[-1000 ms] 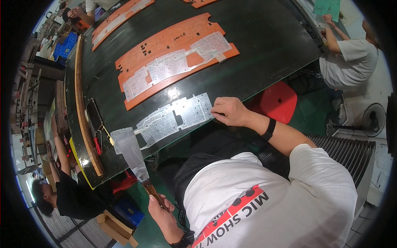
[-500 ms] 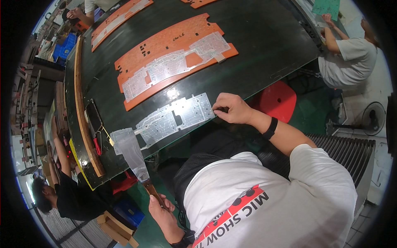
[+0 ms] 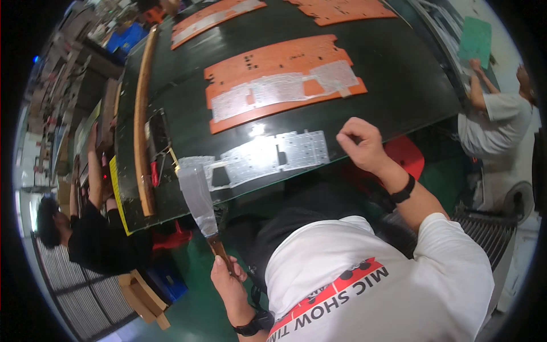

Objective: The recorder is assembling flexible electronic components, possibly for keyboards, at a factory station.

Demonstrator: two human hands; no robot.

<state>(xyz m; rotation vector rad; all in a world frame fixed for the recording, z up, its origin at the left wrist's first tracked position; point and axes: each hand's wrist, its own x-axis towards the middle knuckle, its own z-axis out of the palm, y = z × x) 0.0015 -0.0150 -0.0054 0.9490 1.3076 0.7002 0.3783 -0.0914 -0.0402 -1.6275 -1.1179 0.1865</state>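
My left hand point(image 3: 228, 282) grips the wooden handle of a wide metal scraper point(image 3: 198, 196), low by my side; its blade points up toward the table edge. My right hand point(image 3: 360, 145) hovers as a loose fist just right of a perforated clear plastic sheet point(image 3: 268, 155) that lies on the dark table point(image 3: 399, 91) near its front edge. The fingers are curled with nothing visible in them. Farther back lies an orange template board point(image 3: 273, 114) with similar clear sheets on it.
More orange boards point(image 3: 342, 8) lie at the table's far end. A wooden strip point(image 3: 141, 119) runs along the left side, with a red-handled tool point(image 3: 154, 174) by it. One person point(image 3: 80, 228) sits at left, another point(image 3: 496, 119) at right. A red stool point(image 3: 407, 157) stands below.
My right hand has lifted off the clear sheet's right edge and drawn back a little to the right. The left hand still holds the scraper in the same place.
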